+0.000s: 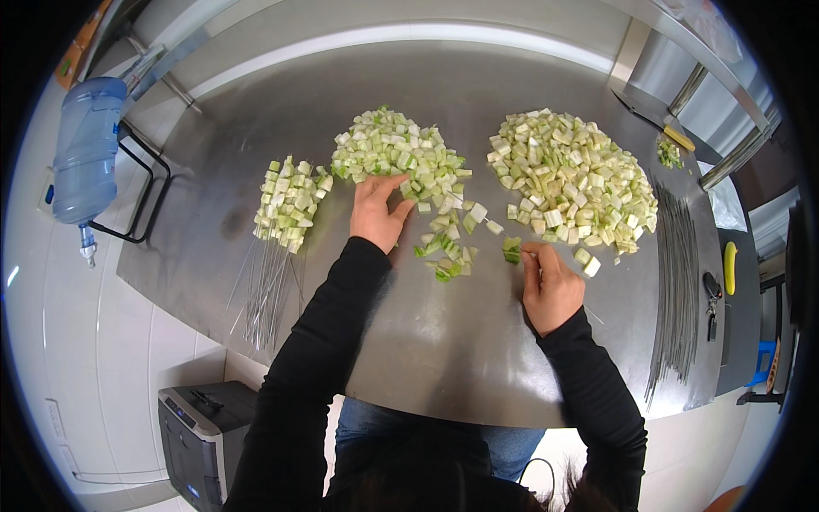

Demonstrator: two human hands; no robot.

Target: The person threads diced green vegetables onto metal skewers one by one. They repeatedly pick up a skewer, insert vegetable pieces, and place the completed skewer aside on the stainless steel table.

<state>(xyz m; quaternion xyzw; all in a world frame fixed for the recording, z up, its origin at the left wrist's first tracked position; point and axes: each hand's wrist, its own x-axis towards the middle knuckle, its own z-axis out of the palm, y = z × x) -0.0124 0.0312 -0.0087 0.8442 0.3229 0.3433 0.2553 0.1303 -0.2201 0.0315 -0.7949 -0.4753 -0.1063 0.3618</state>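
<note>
My right hand (551,285) pinches a thin metal skewer (500,232) that points up and left, with several pale green vegetable pieces threaded on it. A leafy green piece (512,250) sits beside the fingertips. My left hand (377,214) rests with fingers spread at the lower edge of a pile of chopped vegetable pieces (403,144); whether it pinches a piece cannot be told. Loose leafy bits (451,256) lie between the hands. A larger chopped pile (572,176) is at the right. Loaded skewers (291,201) lie together at the left, bare ends towards me.
Bare metal skewers (675,288) lie in a long bundle on the right of the steel table (448,345). Beyond are a knife (652,120), green scraps (669,152), keys (712,304) and a yellow banana-shaped object (730,267). A water bottle (89,153) stands out at far left.
</note>
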